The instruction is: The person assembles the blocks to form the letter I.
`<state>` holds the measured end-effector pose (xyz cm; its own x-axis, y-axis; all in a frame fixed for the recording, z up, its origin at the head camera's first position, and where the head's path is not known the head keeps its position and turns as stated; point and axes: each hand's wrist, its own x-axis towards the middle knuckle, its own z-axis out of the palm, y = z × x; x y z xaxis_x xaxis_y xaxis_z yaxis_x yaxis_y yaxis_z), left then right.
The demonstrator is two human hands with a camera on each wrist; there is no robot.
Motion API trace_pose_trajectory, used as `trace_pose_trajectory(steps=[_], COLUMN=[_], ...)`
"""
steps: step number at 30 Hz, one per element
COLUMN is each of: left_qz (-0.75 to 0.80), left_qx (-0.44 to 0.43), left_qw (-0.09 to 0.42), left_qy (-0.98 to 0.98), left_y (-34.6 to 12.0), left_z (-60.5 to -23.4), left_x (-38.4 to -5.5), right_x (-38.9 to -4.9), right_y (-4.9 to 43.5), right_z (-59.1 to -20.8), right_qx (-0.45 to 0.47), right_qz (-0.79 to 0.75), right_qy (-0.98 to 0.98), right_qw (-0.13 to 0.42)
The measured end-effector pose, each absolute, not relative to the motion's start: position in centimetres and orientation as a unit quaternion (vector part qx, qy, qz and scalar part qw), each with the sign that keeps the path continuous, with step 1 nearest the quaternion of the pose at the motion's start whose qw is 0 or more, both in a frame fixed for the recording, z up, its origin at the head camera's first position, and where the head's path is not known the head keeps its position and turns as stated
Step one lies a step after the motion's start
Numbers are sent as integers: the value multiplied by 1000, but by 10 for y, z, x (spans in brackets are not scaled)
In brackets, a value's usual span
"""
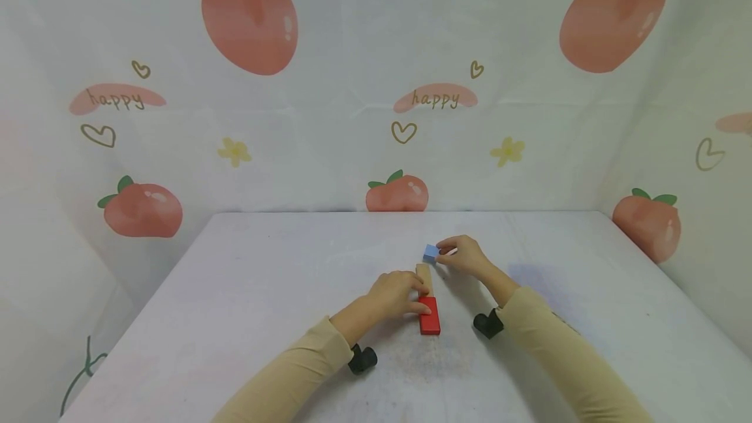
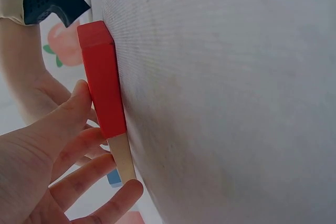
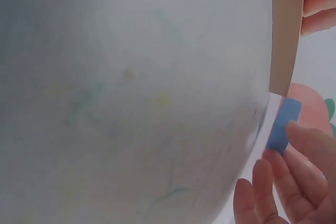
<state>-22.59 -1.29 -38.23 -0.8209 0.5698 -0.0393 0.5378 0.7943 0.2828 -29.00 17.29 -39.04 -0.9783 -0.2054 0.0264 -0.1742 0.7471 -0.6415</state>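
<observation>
A red rectangular block [image 1: 430,316] lies on the table, end to end with a natural wood block [image 1: 425,277] beyond it. My left hand [image 1: 395,296] rests over their join from the left. Its thumb [image 2: 80,98] touches the red block, while the other fingers spread along the wood block. At the far end, my right hand [image 1: 468,256] pinches a small blue block [image 3: 284,125] between thumb and fingers. The blue block [image 1: 431,253] is close to the wood block's far end; whether they touch, I cannot tell.
Black wrist-worn devices [image 1: 363,360] sit under both forearms, just above the white tabletop [image 1: 235,318]. Behind the table hangs a white cloth [image 1: 329,83] printed with peaches. A green cord [image 1: 88,365] shows at the lower left.
</observation>
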Motion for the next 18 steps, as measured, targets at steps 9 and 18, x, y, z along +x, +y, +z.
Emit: trace_pose_trajectory(steps=[9,18], left_qz=[125,131], left_qx=[292,293], left_qw=[59,61], left_qy=[946,945], left_y=[-13,-13], left_z=[-383,-383], left_x=[-227,-227], right_x=[-294,-296], right_y=[171,167], right_z=[-390,-391], right_qx=[-112,-118], right_qz=[-338,-329], right_qy=[934,936], right_qw=[25,32])
